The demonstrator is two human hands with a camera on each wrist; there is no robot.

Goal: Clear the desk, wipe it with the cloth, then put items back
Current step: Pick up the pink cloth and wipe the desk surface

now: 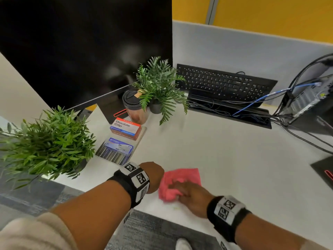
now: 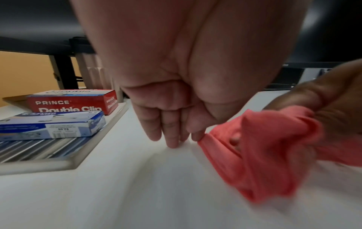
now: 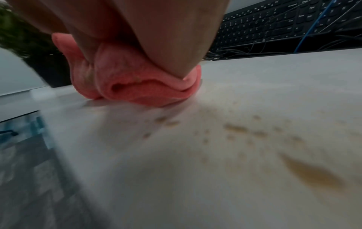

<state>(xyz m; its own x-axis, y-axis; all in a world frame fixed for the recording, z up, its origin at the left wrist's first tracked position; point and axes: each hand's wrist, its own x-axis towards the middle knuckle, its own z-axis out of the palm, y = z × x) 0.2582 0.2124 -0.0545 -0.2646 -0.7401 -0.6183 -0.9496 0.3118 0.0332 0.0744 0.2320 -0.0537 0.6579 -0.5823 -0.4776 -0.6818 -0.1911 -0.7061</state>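
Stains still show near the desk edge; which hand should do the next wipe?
Right. The right hand already grips the bunched pink cloth against the desk, beside the brownish stains. The left hand only touches the cloth's edge.

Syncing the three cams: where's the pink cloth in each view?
Head: cloth bottom centre, on the desk, under the right hand.
Left wrist: cloth right of centre; left hand touches its corner.
Right wrist: cloth upper left-centre, bunched under the right hand.
Shared landmark: the white desk; the keyboard shows in head and right wrist only.
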